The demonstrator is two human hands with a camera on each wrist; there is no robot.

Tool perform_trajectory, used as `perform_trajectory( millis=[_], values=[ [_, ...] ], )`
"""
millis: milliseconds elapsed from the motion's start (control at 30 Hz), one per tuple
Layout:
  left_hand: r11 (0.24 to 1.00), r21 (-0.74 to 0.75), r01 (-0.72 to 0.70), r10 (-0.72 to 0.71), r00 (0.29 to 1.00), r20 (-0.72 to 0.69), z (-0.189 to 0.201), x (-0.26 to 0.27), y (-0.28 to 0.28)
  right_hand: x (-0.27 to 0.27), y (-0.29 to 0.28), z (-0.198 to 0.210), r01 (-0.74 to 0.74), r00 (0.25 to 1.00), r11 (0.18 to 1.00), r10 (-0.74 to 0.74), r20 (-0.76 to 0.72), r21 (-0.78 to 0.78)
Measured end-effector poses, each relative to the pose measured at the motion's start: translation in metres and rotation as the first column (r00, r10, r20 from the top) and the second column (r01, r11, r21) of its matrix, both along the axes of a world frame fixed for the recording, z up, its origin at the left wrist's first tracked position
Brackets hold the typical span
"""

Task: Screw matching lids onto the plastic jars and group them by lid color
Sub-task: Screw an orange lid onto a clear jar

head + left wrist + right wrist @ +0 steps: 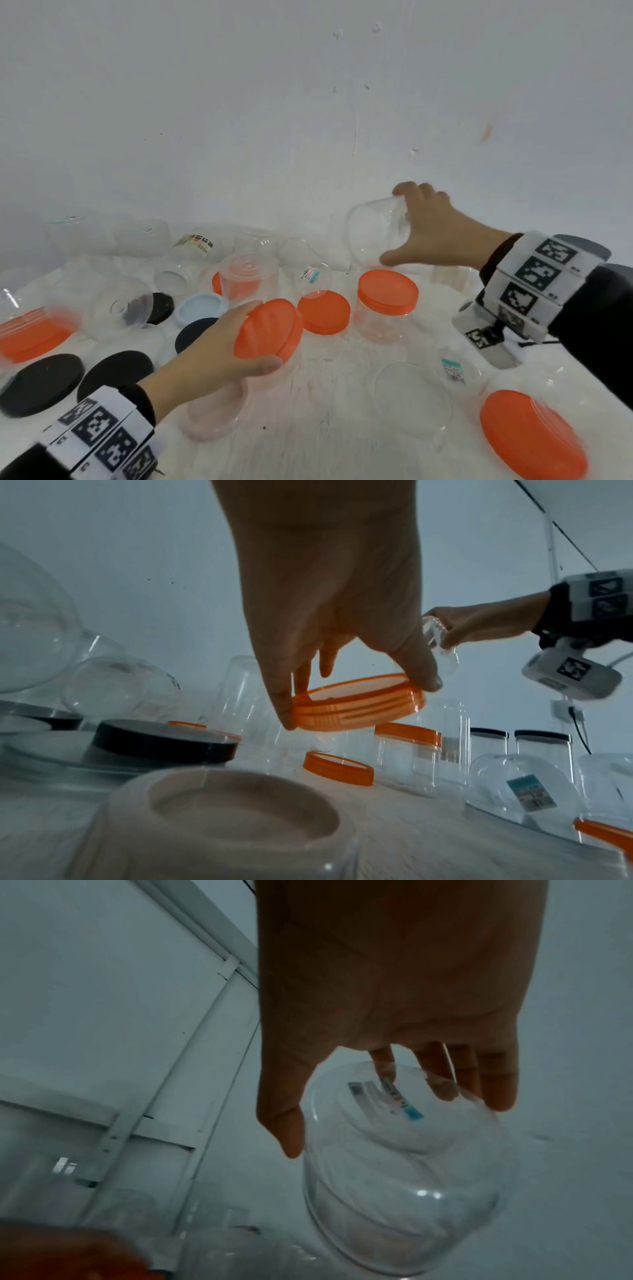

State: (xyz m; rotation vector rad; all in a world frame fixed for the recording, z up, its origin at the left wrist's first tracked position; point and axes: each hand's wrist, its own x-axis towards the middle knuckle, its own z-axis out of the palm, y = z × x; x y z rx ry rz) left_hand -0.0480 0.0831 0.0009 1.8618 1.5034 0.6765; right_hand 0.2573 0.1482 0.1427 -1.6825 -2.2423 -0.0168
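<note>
My left hand (253,339) grips a loose orange lid (269,329) by its rim, tilted, above the white table; the left wrist view shows the lid (358,704) held between thumb and fingers. My right hand (414,226) holds a clear open jar (376,231) lifted at the back right, thumb under it and fingers over its top. In the right wrist view the jar (404,1164) hangs from my fingers (496,1085), its label showing through the wall. A clear jar with an orange lid (387,291) stands between the hands, and another orange lid (323,312) lies beside it.
Several clear jars (113,308) stand or lie across the table's left and back. Black lids (41,383) lie at the front left, a pale blue lid (200,306) mid-left. A lying jar with an orange lid (529,435) fills the front right. The white wall (308,102) is close behind.
</note>
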Motion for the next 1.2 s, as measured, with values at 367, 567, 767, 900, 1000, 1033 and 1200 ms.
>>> perform_trajectory(
  millis=[367, 567, 767, 900, 1000, 1033, 1200],
  values=[
    [0.987, -0.015, -0.159, 0.153, 0.919, 0.363, 0.008, -0.013, -0.002, -0.064, -0.044, -0.085, -0.063, 0.987, 0.958, 0.019, -0.16, -0.279],
    [0.981, 0.011, -0.193, 0.173, 0.902, 0.396, 0.013, -0.01, 0.0, -0.083, -0.048, -0.111, -0.064, 0.939, 0.917, -0.078, -0.334, -0.393],
    [0.981, 0.002, -0.195, 0.178, 0.902, 0.394, 0.017, -0.006, -0.002, -0.095, -0.052, -0.125, -0.064, 0.935, 0.862, -0.124, -0.332, -0.504],
    [0.985, 0.007, -0.174, 0.159, 0.913, 0.376, 0.018, -0.004, -0.001, -0.094, -0.052, -0.133, -0.112, 0.901, 0.848, -0.133, -0.412, -0.518],
    [0.987, 0.026, -0.157, 0.141, 0.937, 0.319, 0.016, -0.002, 0.003, -0.092, -0.053, -0.14, -0.135, 0.89, 0.828, -0.14, -0.434, -0.544],
    [0.989, 0.031, -0.147, 0.132, 0.947, 0.293, 0.015, -0.001, 0.004, -0.091, -0.053, -0.143, -0.143, 0.89, 0.82, -0.139, -0.435, -0.554],
    [0.996, 0.031, -0.089, 0.08, 0.97, 0.229, 0.013, 0.004, 0.007, -0.081, -0.052, -0.155, -0.195, 0.882, 0.786, -0.121, -0.456, -0.587]
  ],
)
